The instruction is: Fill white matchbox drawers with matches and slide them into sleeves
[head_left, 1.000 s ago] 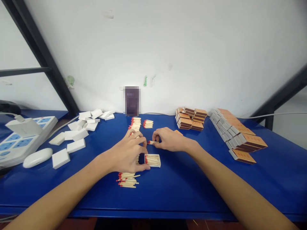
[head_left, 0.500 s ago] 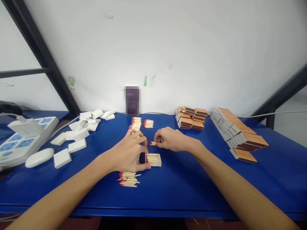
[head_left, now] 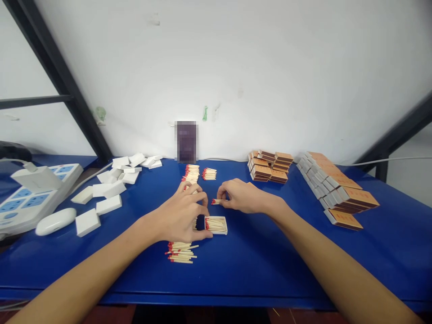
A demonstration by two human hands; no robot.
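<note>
One white tray | red-headed cream matches inside | left hand pinching tray | right hand pinching more matches

And here come both bare forearms into the frame, the left forearm slanting up from the lower left corner, the right forearm angling in from the lower right, wrists nearly level with each other! The left hand is back-up and arched, its thumb stretched out below and its index finger hooked over above in a C. Just beside it, slightly farther forward, the right hand has its fingers curled in and pinched against the thumb, pointing across at the left!
</note>
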